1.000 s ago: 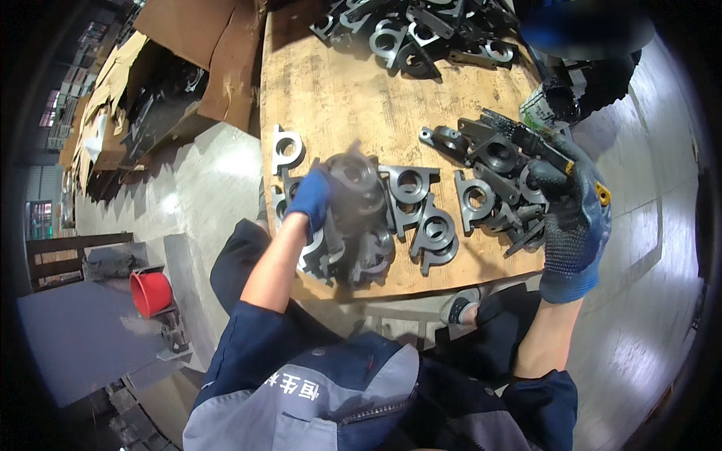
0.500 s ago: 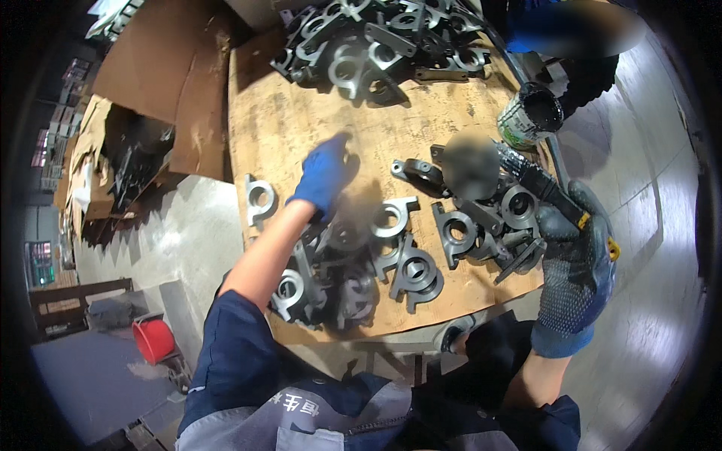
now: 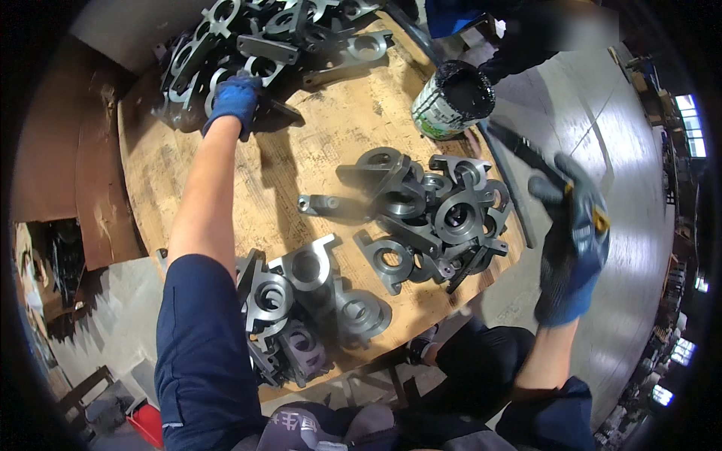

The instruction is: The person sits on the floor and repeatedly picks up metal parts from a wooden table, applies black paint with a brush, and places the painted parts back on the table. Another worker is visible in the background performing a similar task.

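My left hand (image 3: pixel 237 101), in a blue glove, reaches into the far pile of grey metal brackets (image 3: pixel 267 49). Its fingers curl over the ring of one bracket at the pile's near edge, partly hiding it. Past the table's right edge, my right hand (image 3: pixel 575 229), in a grey-and-blue dotted glove, is closed round a paintbrush (image 3: pixel 530 150). The brush has a dark handle and black bristles, and its tip points toward a paint can (image 3: pixel 453 100) smeared with black. Two nearer groups of brackets lie on the board, one at right (image 3: pixel 455 216) and one at left (image 3: pixel 304 267).
The wooden tabletop (image 3: pixel 331 128) carries all the brackets. A cardboard box (image 3: pixel 105 158) stands along its left side. Another person in dark clothing (image 3: pixel 526 41) is beyond the can. A red bucket (image 3: pixel 147 425) sits on the floor at lower left.
My view has turned to the right. My left hand has gone from over the middle of the board to the far pile. The brush has swung away from the right-hand brackets, past the table edge.
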Demonstrator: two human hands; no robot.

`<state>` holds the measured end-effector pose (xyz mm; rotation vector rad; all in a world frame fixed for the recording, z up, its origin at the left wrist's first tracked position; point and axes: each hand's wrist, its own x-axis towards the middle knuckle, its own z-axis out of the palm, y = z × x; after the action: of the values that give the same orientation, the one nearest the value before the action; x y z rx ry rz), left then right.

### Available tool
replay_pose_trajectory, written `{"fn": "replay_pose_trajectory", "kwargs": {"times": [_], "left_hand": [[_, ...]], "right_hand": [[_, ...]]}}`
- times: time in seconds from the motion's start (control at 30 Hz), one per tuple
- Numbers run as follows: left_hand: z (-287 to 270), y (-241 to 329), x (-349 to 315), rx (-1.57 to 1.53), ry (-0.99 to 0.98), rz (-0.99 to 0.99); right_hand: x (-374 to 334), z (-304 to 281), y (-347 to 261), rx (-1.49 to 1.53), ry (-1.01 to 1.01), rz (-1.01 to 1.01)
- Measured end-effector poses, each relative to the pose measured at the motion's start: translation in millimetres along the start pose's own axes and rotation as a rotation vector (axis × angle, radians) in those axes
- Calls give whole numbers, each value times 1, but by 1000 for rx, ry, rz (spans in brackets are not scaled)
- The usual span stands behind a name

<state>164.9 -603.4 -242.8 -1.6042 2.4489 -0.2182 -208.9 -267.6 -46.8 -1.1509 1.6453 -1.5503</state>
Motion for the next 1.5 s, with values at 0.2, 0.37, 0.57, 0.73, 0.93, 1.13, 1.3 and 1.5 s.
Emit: {"fn": "replay_pose_trajectory", "kwargs": {"times": [0.2, 0.37, 0.57, 0.73, 0.93, 1.13, 1.3, 1.5], "left_hand": [[-22, -4, -34, -3, -187, -3], [-36, -17, -66, -145, -638, 61], [-26, -45, -80, -225, -1015, 70], [-4, -49, -88, -307, -591, 134], [42, -12, -161, -1491, -180, -591], [62, 38, -204, -719, -241, -680], [74, 52, -198, -1090, 83, -802], [-11, 67, -255, -2126, -110, -654]], "right_hand": [[118, -28, 78, -331, -140, -60], [158, -13, 120, -366, -219, 103], [150, -14, 95, -147, -234, 246], [147, -41, 113, 254, -37, 410], [114, -60, 107, 358, 132, 629], [68, -97, 96, 777, -39, 640], [15, -34, 5, 865, -160, 592], [-42, 23, -38, 970, -140, 597]]}}
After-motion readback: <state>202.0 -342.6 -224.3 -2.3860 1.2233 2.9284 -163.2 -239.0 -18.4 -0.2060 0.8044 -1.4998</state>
